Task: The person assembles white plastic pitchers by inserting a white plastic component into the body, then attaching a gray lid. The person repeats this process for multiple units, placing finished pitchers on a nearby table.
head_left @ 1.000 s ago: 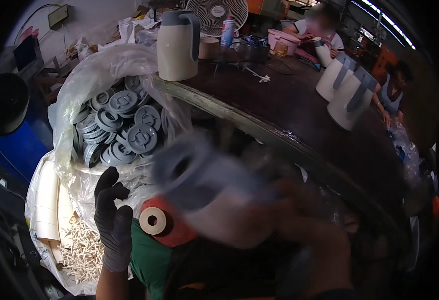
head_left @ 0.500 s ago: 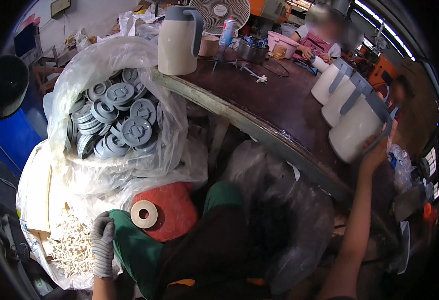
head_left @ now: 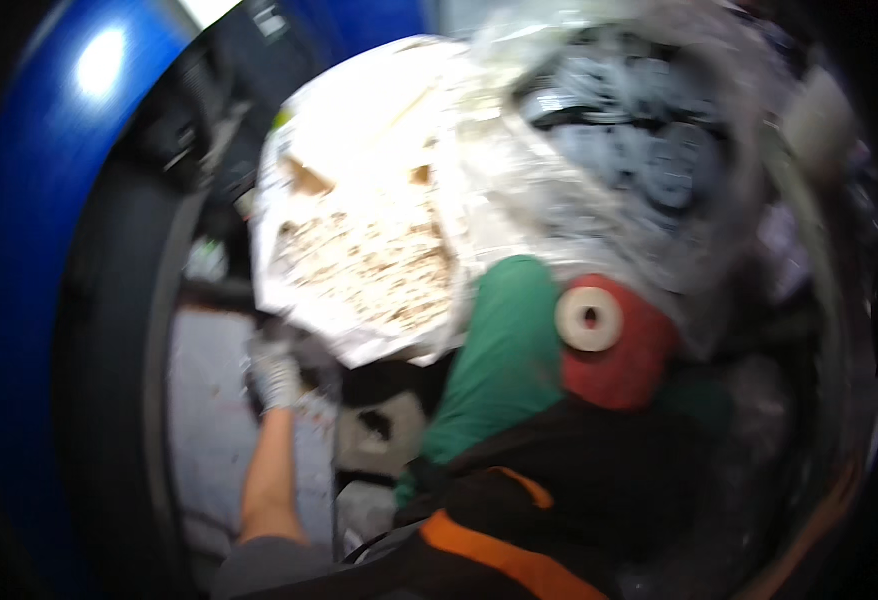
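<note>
My left hand [head_left: 276, 374], in a striped glove, reaches out over a pale grey flat surface [head_left: 221, 400] on the left. Beside its fingers is a dark, partly see-through thing too smeared to name; whether the hand holds it does not show. At the far right rim lies the blurred edge of my right hand [head_left: 843, 492], bare, with its fingers unclear. A white sack [head_left: 277, 265] of small cream-coloured pieces [head_left: 374, 262] stands just beyond my left hand. On a red cloth [head_left: 614, 375] by my green-clad knee rests a pale ring [head_left: 569, 322].
A clear plastic bag [head_left: 519, 190] of grey round lids [head_left: 671, 165] stands at the far right of the sack. The table edge [head_left: 821, 260] runs down the right side, with a blurred pale jug [head_left: 821, 125] near it. A large blue drum-like shape [head_left: 24, 250] curves along the left.
My view has swung down and to the left. My left hand has moved from beside the sack to the grey surface. My right hand has left the jug's handle.
</note>
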Action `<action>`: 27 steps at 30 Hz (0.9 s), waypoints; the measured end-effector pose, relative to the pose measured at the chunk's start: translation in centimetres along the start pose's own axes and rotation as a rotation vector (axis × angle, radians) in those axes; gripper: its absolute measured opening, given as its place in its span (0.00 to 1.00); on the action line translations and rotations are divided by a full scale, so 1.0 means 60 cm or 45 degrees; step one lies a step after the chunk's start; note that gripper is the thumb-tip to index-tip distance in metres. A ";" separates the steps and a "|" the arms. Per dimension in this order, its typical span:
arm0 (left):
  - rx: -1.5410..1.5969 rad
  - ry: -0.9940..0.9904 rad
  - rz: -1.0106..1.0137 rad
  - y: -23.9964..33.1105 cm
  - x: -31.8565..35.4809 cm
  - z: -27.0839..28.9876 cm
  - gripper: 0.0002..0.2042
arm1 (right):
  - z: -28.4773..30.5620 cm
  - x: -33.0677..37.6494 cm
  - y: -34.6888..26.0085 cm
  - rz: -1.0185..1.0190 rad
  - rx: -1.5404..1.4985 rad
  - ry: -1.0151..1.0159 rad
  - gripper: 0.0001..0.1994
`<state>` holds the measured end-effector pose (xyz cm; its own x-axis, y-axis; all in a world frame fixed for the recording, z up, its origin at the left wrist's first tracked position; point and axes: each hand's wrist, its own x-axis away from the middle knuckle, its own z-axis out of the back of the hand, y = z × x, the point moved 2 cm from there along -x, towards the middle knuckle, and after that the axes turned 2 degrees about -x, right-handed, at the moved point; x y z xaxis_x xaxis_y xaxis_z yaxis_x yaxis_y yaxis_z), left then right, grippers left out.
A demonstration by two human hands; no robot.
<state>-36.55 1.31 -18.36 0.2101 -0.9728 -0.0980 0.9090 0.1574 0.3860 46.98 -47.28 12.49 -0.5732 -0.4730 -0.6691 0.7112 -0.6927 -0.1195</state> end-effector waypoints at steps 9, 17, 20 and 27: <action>-0.706 -0.175 0.212 0.044 0.106 -0.074 0.40 | -0.130 0.034 -0.302 -0.241 -0.542 -0.500 0.18; -0.763 0.121 0.183 0.062 0.045 -0.064 0.35 | -0.212 0.079 -0.360 -0.216 -1.098 -0.805 0.12; -0.520 0.152 0.256 0.041 0.059 0.000 0.40 | -0.214 0.100 -0.381 -0.244 -1.122 -0.764 0.12; 0.066 0.580 -0.121 -0.021 0.027 0.199 0.17 | -0.229 0.138 -0.533 -0.260 -1.188 -1.045 0.10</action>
<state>-41.65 -2.51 -8.02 0.2743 -0.8066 -0.5236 0.9150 0.0514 0.4001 25.05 -21.56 0.71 -0.5519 -0.8332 0.0350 0.4038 -0.3037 -0.8630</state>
